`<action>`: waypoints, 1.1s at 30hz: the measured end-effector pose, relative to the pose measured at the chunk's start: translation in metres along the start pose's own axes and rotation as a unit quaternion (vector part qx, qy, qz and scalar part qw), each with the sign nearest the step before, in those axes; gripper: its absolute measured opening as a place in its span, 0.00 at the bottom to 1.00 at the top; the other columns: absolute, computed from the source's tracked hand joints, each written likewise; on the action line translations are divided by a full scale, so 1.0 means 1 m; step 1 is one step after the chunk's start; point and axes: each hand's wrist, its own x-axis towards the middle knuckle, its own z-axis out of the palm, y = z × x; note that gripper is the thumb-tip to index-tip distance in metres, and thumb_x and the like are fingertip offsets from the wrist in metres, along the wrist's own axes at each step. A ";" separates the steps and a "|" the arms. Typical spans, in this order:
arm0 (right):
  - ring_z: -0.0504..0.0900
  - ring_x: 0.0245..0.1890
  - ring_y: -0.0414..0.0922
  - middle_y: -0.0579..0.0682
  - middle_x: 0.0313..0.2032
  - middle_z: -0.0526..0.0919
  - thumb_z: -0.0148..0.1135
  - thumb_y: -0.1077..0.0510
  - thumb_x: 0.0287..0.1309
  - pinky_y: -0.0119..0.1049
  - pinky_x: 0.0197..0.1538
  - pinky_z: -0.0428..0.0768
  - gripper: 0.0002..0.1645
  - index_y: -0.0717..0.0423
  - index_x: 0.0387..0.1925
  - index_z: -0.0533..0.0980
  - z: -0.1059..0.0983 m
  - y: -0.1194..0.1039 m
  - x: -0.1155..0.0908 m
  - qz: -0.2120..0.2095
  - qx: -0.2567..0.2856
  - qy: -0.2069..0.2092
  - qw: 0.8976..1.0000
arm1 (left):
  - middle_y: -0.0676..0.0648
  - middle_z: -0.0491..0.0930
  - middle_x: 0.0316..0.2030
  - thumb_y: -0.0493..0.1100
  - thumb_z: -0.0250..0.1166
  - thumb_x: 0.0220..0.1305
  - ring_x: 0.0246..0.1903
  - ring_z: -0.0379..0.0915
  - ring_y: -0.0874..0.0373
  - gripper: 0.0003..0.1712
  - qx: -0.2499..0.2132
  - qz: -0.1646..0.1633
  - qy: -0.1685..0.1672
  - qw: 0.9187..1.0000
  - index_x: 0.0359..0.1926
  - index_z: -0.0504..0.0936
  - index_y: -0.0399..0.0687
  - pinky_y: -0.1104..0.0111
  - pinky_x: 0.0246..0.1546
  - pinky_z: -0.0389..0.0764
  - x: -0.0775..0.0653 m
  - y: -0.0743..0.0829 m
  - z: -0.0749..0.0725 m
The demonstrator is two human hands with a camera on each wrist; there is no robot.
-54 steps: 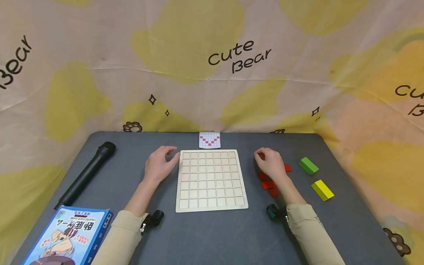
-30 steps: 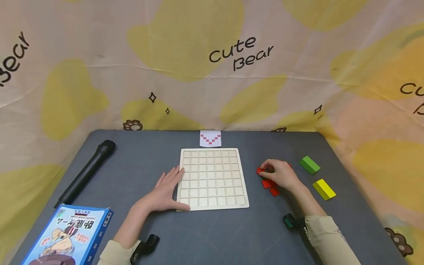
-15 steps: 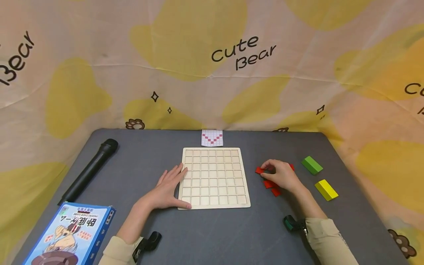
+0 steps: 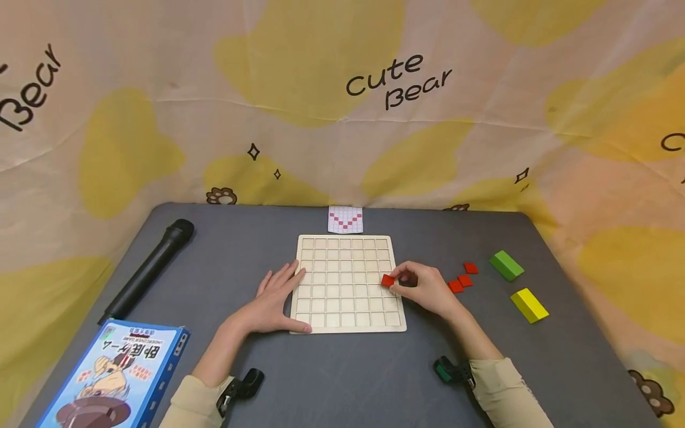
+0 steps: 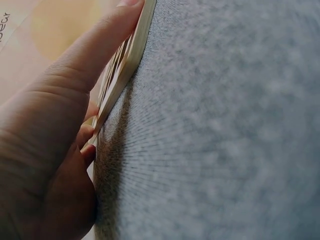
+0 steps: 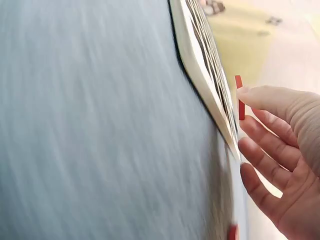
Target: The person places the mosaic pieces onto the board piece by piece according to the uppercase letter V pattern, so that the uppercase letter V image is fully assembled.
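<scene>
The left hand lies outstretched along the left edge of a square, pale wooden grid board, thumb at its near corner; the right hand pinches a flat, square red tile between thumb and fingertip, the tile jutting past them over the board's right side; beyond sits a white gridded paper card

Cloth reads "Cute Bear"; blue box, "卧底ゲーム".
</scene>
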 end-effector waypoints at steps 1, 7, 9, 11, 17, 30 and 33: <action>0.76 0.32 0.43 0.43 0.31 0.81 0.76 0.55 0.49 0.34 0.35 0.75 0.13 0.47 0.38 0.82 0.004 -0.003 0.000 -0.003 0.006 -0.005 1.000 | 0.39 0.40 0.76 0.70 0.74 0.42 0.74 0.33 0.41 0.70 -0.001 0.002 0.002 1.000 0.76 0.51 0.41 0.42 0.68 0.33 0.000 0.000 0.000; 0.76 0.31 0.40 0.43 0.30 0.80 0.75 0.56 0.50 0.33 0.36 0.77 0.11 0.45 0.37 0.82 0.023 -0.022 0.001 -0.018 0.039 -0.042 0.998 | 0.39 0.41 0.76 0.69 0.75 0.43 0.74 0.34 0.41 0.68 -0.007 0.006 0.010 1.000 0.76 0.52 0.41 0.41 0.68 0.33 0.000 0.001 0.000; 0.77 0.33 0.40 0.43 0.31 0.81 0.75 0.57 0.50 0.33 0.38 0.77 0.11 0.45 0.36 0.82 0.029 -0.027 0.002 -0.034 0.040 -0.054 0.997 | 0.39 0.42 0.76 0.68 0.75 0.43 0.74 0.34 0.42 0.68 -0.008 0.005 0.013 1.000 0.76 0.53 0.41 0.41 0.68 0.33 0.000 0.001 0.000; 0.77 0.34 0.39 0.42 0.31 0.81 0.74 0.57 0.51 0.33 0.39 0.78 0.10 0.45 0.35 0.82 0.034 -0.032 0.002 -0.053 0.037 -0.062 0.996 | 0.39 0.42 0.76 0.68 0.75 0.43 0.74 0.35 0.42 0.67 -0.009 0.004 0.015 1.000 0.75 0.53 0.41 0.42 0.69 0.34 0.000 0.001 0.000; 0.76 0.34 0.39 0.39 0.33 0.81 0.73 0.58 0.52 0.32 0.40 0.76 0.08 0.46 0.34 0.81 0.044 -0.044 0.003 -0.106 0.014 -0.083 0.991 | 0.39 0.43 0.76 0.67 0.76 0.43 0.74 0.35 0.42 0.66 -0.022 0.005 0.021 1.000 0.75 0.55 0.42 0.42 0.69 0.33 -0.001 0.001 0.000; 0.75 0.38 0.36 0.38 0.34 0.82 0.72 0.59 0.54 0.34 0.45 0.75 0.05 0.47 0.30 0.81 0.052 -0.050 0.005 -0.176 -0.027 -0.081 0.981 | 0.40 0.44 0.76 0.66 0.75 0.46 0.74 0.35 0.42 0.63 -0.034 0.011 0.027 0.999 0.75 0.56 0.43 0.42 0.69 0.33 -0.002 -0.001 -0.001; 0.76 0.41 0.38 0.39 0.38 0.83 0.72 0.59 0.54 0.35 0.47 0.75 0.03 0.48 0.30 0.83 0.053 -0.049 0.004 -0.184 -0.024 -0.080 0.979 | 0.40 0.44 0.76 0.65 0.74 0.47 0.74 0.36 0.42 0.61 -0.034 0.011 0.028 0.999 0.75 0.57 0.43 0.42 0.69 0.33 -0.002 -0.002 0.000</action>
